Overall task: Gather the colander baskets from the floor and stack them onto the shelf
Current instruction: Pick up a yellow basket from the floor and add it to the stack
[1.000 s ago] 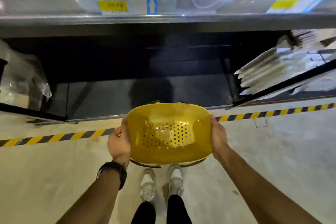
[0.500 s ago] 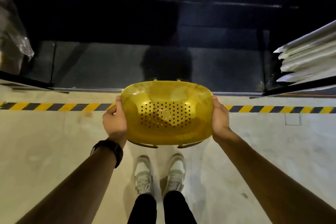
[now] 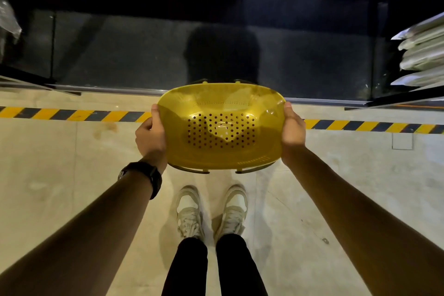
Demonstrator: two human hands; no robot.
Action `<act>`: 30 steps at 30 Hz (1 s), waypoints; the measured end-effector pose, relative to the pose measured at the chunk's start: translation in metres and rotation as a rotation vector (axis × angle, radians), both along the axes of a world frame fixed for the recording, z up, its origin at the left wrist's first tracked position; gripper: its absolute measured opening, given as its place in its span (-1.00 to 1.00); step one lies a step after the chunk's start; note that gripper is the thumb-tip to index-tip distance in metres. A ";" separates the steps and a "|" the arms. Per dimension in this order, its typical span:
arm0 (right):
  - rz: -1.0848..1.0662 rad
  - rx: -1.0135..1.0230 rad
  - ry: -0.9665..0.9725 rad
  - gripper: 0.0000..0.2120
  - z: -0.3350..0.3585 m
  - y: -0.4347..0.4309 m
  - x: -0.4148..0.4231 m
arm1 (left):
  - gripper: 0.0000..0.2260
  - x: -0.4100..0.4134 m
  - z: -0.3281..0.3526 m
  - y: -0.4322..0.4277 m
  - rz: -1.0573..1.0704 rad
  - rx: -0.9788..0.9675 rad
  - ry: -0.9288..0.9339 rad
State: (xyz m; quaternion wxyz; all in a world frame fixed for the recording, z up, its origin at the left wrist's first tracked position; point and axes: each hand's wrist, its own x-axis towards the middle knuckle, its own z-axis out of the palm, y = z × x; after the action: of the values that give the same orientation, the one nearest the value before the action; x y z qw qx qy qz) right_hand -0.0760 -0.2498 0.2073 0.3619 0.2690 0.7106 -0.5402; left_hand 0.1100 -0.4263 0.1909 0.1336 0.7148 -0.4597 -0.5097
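A yellow oval colander basket (image 3: 221, 103) with a perforated bottom hangs in the air in front of me, its opening facing up and toward me. My left hand (image 3: 150, 133) grips its left rim and my right hand (image 3: 292, 131) grips its right rim. A darker rim edge shows under the basket, so I cannot tell whether another basket is nested beneath it. The basket hovers above the front lip of the dark bottom shelf (image 3: 120, 55), which lies just beyond the striped floor tape (image 3: 72, 114).
White packaged goods (image 3: 422, 55) are stacked on the shelf at the right. A plastic-wrapped item (image 3: 8, 19) sits at the shelf's far left. My white shoes (image 3: 211, 211) stand on the pale floor below the basket.
My view has tilted down, so the upper shelf with price tags has left the frame. The basket stays held in both hands near the bottom shelf's edge.
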 end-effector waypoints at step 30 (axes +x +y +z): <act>0.021 0.029 0.067 -0.61 -0.016 0.004 0.006 | -0.57 0.002 -0.017 0.002 -0.050 -0.071 -0.020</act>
State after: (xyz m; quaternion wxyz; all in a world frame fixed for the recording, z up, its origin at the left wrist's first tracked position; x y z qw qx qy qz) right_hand -0.0703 -0.2459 0.1912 0.3398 0.2485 0.7329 -0.5345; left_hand 0.1120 -0.4245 0.1739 0.1416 0.7030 -0.4964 -0.4892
